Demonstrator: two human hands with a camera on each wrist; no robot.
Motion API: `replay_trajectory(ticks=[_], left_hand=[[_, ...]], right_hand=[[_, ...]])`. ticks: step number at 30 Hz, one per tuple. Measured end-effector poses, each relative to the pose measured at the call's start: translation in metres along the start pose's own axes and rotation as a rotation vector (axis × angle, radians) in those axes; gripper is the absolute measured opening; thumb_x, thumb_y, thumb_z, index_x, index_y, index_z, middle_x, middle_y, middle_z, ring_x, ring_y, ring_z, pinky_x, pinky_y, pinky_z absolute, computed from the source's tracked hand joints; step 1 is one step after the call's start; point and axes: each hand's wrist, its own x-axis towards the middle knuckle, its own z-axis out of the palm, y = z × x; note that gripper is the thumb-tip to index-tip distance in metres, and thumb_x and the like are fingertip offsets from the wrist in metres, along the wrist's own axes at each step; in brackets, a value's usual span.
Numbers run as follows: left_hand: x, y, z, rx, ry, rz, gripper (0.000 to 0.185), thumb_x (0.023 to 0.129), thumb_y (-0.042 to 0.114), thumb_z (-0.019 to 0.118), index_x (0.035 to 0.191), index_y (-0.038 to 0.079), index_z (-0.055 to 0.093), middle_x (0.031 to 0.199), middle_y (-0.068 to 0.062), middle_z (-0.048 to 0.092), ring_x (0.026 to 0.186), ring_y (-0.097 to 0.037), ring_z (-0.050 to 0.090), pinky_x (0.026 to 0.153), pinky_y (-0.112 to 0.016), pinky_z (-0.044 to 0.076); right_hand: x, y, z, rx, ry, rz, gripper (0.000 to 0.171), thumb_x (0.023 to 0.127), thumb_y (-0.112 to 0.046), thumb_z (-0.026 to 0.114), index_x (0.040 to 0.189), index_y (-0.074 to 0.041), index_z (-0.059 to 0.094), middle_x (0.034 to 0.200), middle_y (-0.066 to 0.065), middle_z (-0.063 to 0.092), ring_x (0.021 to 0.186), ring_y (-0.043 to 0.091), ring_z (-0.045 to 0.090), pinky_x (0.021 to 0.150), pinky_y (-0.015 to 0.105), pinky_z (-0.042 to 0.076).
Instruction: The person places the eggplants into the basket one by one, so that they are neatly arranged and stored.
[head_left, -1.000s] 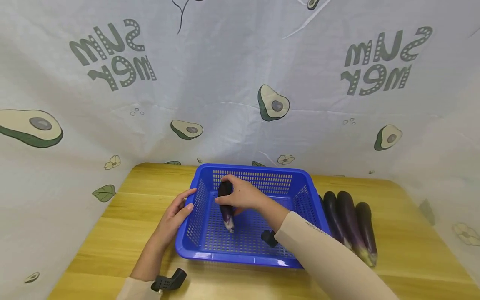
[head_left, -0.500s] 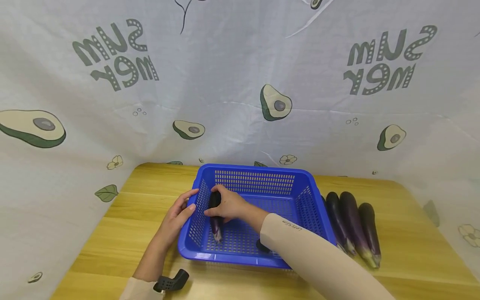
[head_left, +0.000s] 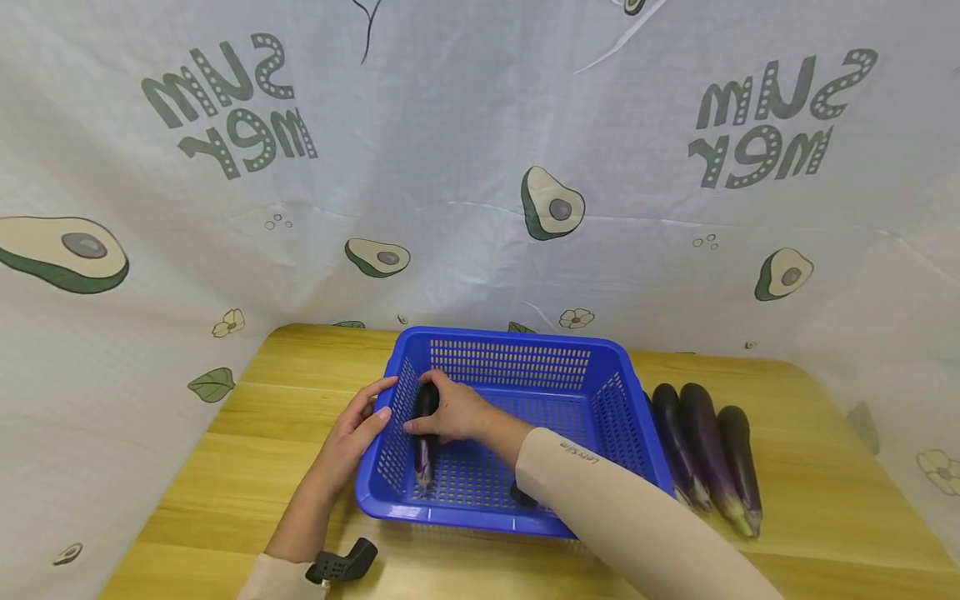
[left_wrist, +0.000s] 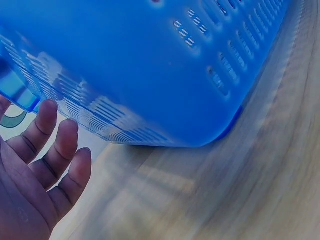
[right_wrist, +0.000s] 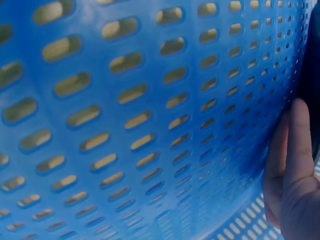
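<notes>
The right hand (head_left: 459,414) is holding an eggplant (head_left: 424,452) in curled fingers inside the basket (head_left: 517,522), its stem end pointing toward the near edge of the desk (head_left: 247,467); the left hand (head_left: 356,432), fingers loosely parted, is touching the basket's left side.

A blue basket (left_wrist: 125,65) is resting on a wood-grain tabletop (left_wrist: 235,185), its smooth corner curving between two slotted walls. Just beside the basket, the left hand (left_wrist: 37,177) is bending three fingers (left_wrist: 64,142) loosely; whether they are touching it is not showing clearly. Beyond the basket, pale cloth (left_wrist: 50,136) is bearing a green patch (left_wrist: 14,120).
</notes>
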Motion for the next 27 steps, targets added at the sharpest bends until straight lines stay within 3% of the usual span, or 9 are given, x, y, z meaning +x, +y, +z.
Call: replay_trajectory(ticks=[10, 14, 18, 21, 27], left_hand=[[0.0, 0.0, -0.001, 0.005, -0.002, 0.003, 0.05, 0.107, 0.019, 0.043, 0.155, 0.013, 0.034, 0.154, -0.034, 0.038, 0.125, -0.056, 0.055, 0.087, -0.056, 0.061], [-0.001, 0.0, -0.001, 0.012, 0.001, -0.001, 0.05, 0.107, 0.019, 0.043, 0.155, 0.014, 0.034, 0.154, -0.033, 0.038, 0.124, -0.055, 0.056, 0.087, -0.054, 0.062], [-0.001, 0.0, 0.0, 0.019, 0.002, -0.004, 0.049, 0.107, 0.02, 0.043, 0.155, 0.014, 0.034, 0.152, -0.033, 0.04, 0.123, -0.054, 0.057, 0.086, -0.051, 0.063], [-0.001, 0.0, 0.0, 0.022, 0.005, -0.007, 0.049, 0.107, 0.02, 0.043, 0.155, 0.014, 0.034, 0.151, -0.033, 0.041, 0.122, -0.053, 0.058, 0.084, -0.048, 0.063], [-0.002, 0.0, 0.001, 0.023, 0.022, -0.003, 0.049, 0.106, 0.019, 0.044, 0.154, 0.014, 0.036, 0.148, -0.033, 0.044, 0.118, -0.049, 0.061, 0.082, -0.045, 0.064]], right_hand=[[0.0, 0.0, -0.006, 0.05, -0.004, 0.026, 0.083, 0.085, -0.028, 0.084, 0.154, -0.018, 0.038, 0.14, 0.03, 0.053, 0.073, 0.025, 0.07, 0.055, 0.033, 0.062], [-0.001, -0.003, -0.016, 0.022, 0.002, 0.031, 0.087, 0.086, -0.035, 0.083, 0.157, -0.021, 0.035, 0.142, 0.029, 0.053, 0.066, 0.026, 0.07, 0.054, 0.035, 0.062], [-0.007, -0.011, -0.033, -0.041, 0.03, 0.011, 0.089, 0.087, -0.043, 0.08, 0.159, -0.024, 0.032, 0.144, 0.026, 0.055, 0.064, 0.031, 0.071, 0.056, 0.039, 0.062], [-0.016, -0.02, -0.05, -0.037, 0.03, -0.004, 0.088, 0.087, -0.046, 0.079, 0.159, -0.026, 0.031, 0.139, 0.025, 0.059, 0.071, 0.036, 0.073, 0.063, 0.044, 0.063], [-0.048, -0.032, -0.09, -0.027, 0.025, -0.036, 0.086, 0.089, -0.053, 0.074, 0.16, -0.031, 0.029, 0.132, 0.019, 0.064, 0.082, 0.028, 0.071, 0.071, 0.038, 0.061]])
